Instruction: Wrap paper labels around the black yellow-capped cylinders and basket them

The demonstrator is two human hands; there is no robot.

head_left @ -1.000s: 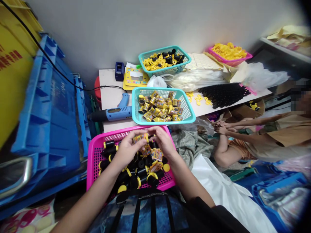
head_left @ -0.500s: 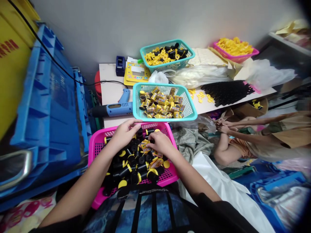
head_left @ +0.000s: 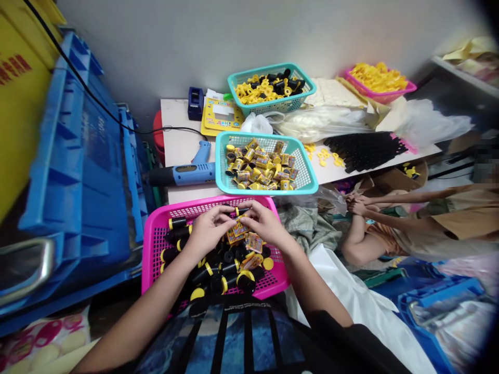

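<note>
Both hands meet above a pink basket of black plastic canisters with yellow caps. My left hand is closed, its thumb and forefinger around a dark piece that looks like one of the canisters; the fingers partly hide it. My right hand pinches a small yellow printed label sleeve, its thumb on the near side, close to the left fingertips. More printed sleeves lie loose on the canisters just below the right hand.
Beyond the pink basket, a teal basket holds wrapped canisters. A blue heat gun lies left of it. Another teal basket of yellow and black parts stands behind. Blue crates rise on the left; a co-worker's hands are at right.
My hands have come together over the basket. The right hand has lifted a printed sleeve from the pile, and the left has moved right and closed its fingers.
</note>
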